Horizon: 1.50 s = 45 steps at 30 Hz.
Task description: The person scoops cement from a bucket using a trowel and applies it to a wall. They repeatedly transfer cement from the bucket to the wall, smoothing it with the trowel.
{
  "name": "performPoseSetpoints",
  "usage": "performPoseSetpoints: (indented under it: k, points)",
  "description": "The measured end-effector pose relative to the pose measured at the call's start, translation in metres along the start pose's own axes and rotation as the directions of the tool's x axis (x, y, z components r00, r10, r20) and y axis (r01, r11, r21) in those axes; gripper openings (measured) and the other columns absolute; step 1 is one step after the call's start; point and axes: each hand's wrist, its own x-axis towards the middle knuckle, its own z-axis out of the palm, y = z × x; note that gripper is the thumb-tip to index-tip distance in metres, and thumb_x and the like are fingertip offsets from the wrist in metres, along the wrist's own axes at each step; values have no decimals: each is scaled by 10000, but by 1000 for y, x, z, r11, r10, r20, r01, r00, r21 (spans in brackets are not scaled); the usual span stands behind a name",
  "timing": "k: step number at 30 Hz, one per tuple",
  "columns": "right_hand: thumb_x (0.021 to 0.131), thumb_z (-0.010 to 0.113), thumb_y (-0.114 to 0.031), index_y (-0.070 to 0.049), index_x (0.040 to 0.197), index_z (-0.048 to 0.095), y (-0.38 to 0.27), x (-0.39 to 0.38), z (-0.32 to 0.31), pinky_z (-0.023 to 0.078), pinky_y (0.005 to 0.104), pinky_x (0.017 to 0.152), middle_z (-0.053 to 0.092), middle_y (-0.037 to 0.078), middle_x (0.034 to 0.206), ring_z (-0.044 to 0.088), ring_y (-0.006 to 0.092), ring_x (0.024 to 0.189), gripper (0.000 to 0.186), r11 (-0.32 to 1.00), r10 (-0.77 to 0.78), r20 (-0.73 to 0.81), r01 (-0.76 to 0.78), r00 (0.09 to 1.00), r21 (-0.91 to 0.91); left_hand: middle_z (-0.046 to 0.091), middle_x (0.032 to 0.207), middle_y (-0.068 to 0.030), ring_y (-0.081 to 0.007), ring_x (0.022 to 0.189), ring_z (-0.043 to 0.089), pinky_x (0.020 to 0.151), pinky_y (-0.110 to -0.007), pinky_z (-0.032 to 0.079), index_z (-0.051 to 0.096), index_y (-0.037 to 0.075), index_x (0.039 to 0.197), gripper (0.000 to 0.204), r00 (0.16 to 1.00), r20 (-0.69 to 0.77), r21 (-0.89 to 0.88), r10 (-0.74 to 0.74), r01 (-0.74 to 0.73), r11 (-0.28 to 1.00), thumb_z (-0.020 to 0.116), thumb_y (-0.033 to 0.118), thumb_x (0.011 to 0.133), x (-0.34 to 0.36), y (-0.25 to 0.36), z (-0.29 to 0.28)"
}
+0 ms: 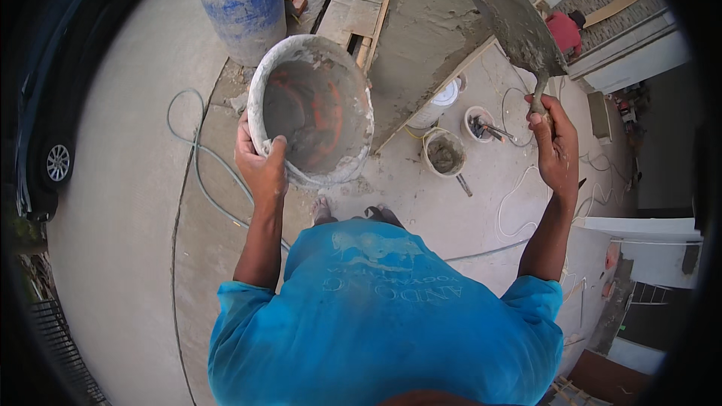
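Note:
My left hand (262,164) grips the near left rim of a round bucket (261,90), with the thumb lying over its edge. The bucket is tilted so that its mouth faces me. Grey mortar smears its inside, and patches of orange show through; the rim is caked pale. Raised at the right, my right hand (556,143) is closed around the handle of a trowel (519,26). The trowel's broad blade is coated with wet grey mortar and points up and to the left. Beyond both hands lies a surface spread with wet mortar (425,26), edged by boards.
A blue barrel (241,19) stands behind the bucket. On the floor are a small mortar pail (426,152), a tool pail (468,122), a white bucket (432,110) and a hose (197,154). A person in red (564,32) is far right; a dark car (45,116) stands left.

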Motion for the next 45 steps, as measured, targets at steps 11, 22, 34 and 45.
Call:
performPoseSetpoints:
  k: [11, 22, 34, 45]
  points:
    - [910, 721, -231, -154, 1185, 707, -96, -62, 139, 530, 401, 682, 653, 43, 949, 692, 235, 843, 286, 969, -185, 313, 226, 932, -100, 512, 1394, -221, -355, 1345, 503, 1146, -445, 346, 540, -80, 1148, 415, 739, 134, 176, 661, -674, 718, 621, 63, 768, -31, 10, -5]
    - [800, 692, -153, -235, 1145, 763, -59, -36, 200, 394, 351, 674, 595, -14, 946, 602, 151, 829, 362, 850, -336, -78, 266, 939, -454, 507, 1164, -94, -298, 1229, 582, 1239, -681, 156, 533, 21, 1190, 463, 546, 156, 290, 823, -822, 490, 615, 95, 741, -55, 8, 42]
    - [833, 764, -200, -222, 1217, 744, -30, -32, 169, 362, 361, 703, 601, -27, 1018, 597, 150, 881, 385, 887, -296, -163, 208, 941, -412, 532, 1313, -135, -268, 1261, 545, 1182, -481, 299, 516, -32, 1307, 639, 883, 16, 111, 469, -468, 877, 562, 1, 671, -66, 28, 66]
    - [786, 856, -231, -155, 1120, 781, -14, 4, 64, 385, 348, 686, 655, 8, 1043, 610, 167, 808, 350, 911, -343, -225, 265, 912, -316, 545, 1289, -123, -192, 1127, 578, 1008, -333, 465, 415, -33, 1458, 691, 994, -71, -185, 86, -98, 978, 526, -22, 776, -15, 18, 60]
